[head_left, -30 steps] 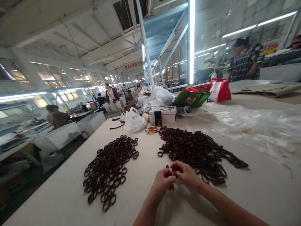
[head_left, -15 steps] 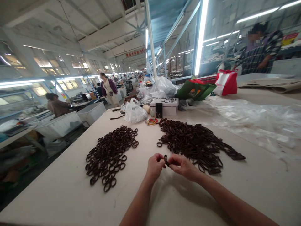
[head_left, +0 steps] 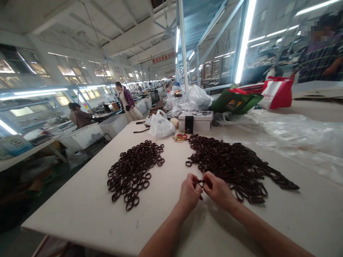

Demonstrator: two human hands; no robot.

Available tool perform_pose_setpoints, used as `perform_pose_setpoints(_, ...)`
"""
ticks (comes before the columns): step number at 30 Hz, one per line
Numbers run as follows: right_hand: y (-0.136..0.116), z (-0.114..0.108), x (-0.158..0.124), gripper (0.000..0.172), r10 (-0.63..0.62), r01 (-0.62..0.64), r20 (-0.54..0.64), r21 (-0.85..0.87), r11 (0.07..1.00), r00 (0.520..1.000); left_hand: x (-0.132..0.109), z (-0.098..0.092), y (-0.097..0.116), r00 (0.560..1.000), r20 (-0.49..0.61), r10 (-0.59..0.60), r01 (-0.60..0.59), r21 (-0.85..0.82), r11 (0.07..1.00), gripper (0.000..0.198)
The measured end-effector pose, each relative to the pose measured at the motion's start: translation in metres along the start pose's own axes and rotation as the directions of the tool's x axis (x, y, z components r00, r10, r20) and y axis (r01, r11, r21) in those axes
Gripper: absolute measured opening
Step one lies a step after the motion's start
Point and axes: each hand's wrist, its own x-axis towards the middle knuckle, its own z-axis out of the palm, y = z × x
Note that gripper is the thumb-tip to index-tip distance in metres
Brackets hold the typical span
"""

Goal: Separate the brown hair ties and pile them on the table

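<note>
My left hand (head_left: 189,191) and my right hand (head_left: 218,190) meet just above the white table (head_left: 80,210), and both pinch one small dark brown band (head_left: 200,183) between their fingertips. Left of my hands lies a pile of dark brown round loops (head_left: 134,169). Right behind my right hand spreads a larger heap of dark brown bands (head_left: 235,166), flatter and tangled.
Behind the piles lie orange-handled scissors (head_left: 180,137), a white box (head_left: 199,121), tied plastic bags (head_left: 160,125), a green bag (head_left: 232,103) and a red bag (head_left: 277,92). Clear plastic sheeting (head_left: 292,135) covers the table's right. Other people stand at the left benches and far right.
The view has swung a little to the left and down. My hands have stayed together on the band, turning it between the fingertips.
</note>
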Motion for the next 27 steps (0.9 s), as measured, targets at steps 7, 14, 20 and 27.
perform_pose_setpoints(7, -0.003, -0.002, 0.001, 0.021, 0.072, -0.066, 0.023, -0.177, 0.982, 0.997, -0.001, -0.003, 0.004, 0.999, -0.020, 0.035, -0.031, 0.166, 0.986, 0.021)
perform_pose_setpoints(14, -0.003, -0.004, -0.001, 0.016, 0.029, -0.029, -0.004, -0.273, 0.961, 1.000, 0.001, -0.001, 0.007, 0.995, 0.063, -0.083, 0.071, 0.166, 0.984, 0.025)
perform_pose_setpoints(20, 0.001, -0.004, -0.001, 0.013, -0.026, 0.015, -0.037, -0.281, 0.960, 0.999, 0.004, -0.002, 0.008, 0.981, 0.127, -0.148, 0.145, 0.030, 0.989, 0.023)
perform_pose_setpoints(27, 0.004, -0.006, 0.000, 0.012, -0.084, 0.070, -0.074, -0.177, 0.982, 0.994, 0.003, -0.012, 0.017, 0.889, 0.378, -0.258, 0.347, -0.190, 0.918, 0.025)
